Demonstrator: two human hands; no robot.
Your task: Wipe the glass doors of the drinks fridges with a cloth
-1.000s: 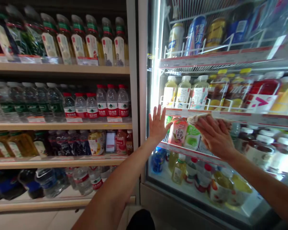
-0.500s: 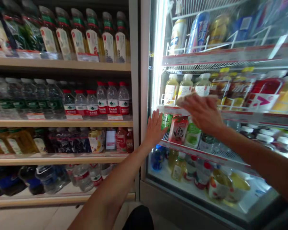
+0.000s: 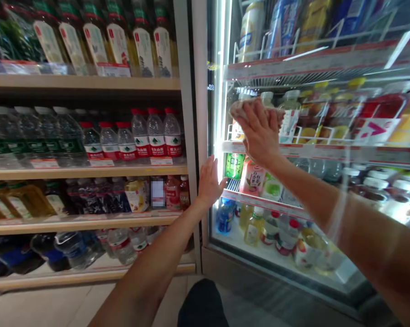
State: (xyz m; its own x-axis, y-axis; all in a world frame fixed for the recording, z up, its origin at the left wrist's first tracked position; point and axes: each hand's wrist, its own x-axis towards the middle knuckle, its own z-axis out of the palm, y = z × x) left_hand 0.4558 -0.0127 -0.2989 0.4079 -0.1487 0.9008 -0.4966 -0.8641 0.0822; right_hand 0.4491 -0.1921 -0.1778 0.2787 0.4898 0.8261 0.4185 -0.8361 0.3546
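Observation:
My right hand [image 3: 262, 136] lies across a pale cloth [image 3: 237, 109], pressing it on the glass door [image 3: 342, 213] of a lit drinks fridge. Part of the cloth shows past the fingertips and at the hand's right side; the palm hides the rest. My left hand [image 3: 210, 182] rests open on the fridge's pale door frame [image 3: 201, 118], thumb spread, with nothing in it. Behind the glass, near my hands, are a green can [image 3: 234, 165] and a pink-labelled carton or bottle [image 3: 253, 178]. Pale streaks show on the glass by my right forearm.
Left of the fridge, wooden shelves [image 3: 89, 173] hold rows of bottles, among them red-capped water bottles [image 3: 156, 136]. More drinks stand on wire racks inside the fridge. Below are the tiled floor [image 3: 89, 304] and my dark-clothed knee [image 3: 203, 304].
My right hand has moved left and slightly up across the glass with the cloth. My left hand stays near the frame, shifted slightly left in view. The view has tilted slightly.

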